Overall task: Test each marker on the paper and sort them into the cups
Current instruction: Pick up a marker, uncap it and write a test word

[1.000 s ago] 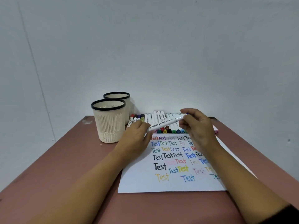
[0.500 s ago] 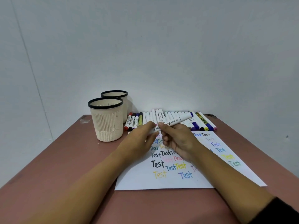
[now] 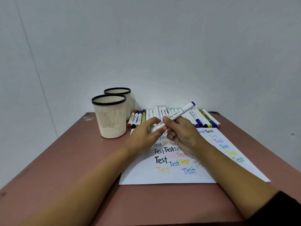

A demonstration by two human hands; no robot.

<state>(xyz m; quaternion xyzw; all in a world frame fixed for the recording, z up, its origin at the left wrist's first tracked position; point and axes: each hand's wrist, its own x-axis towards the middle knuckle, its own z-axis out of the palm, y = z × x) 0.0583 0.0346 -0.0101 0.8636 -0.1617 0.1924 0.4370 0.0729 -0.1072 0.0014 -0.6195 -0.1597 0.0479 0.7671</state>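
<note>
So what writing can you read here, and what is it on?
"Test": handwritten repeatedly in black, blue, yellow, red and green on the white paper sheet.
Print on the held white, blue-ended marker: too blurred to read.
Labels on the row of markers lying behind: too small to read.

Above the paper's (image 3: 203,174) far half, both hands hold one white marker (image 3: 177,114) with a blue end. It slants up and away from the sheet toward the right. The left hand (image 3: 145,136) pinches its lower end and the right hand (image 3: 183,135) grips the barrel. The paper, covered in coloured "Test" words, lies flat on the reddish-brown table (image 3: 81,160). A row of markers (image 3: 162,111) lies just beyond its far edge. Left of that edge stands the near cup (image 3: 111,121), with the far cup (image 3: 117,91) behind it.
</note>
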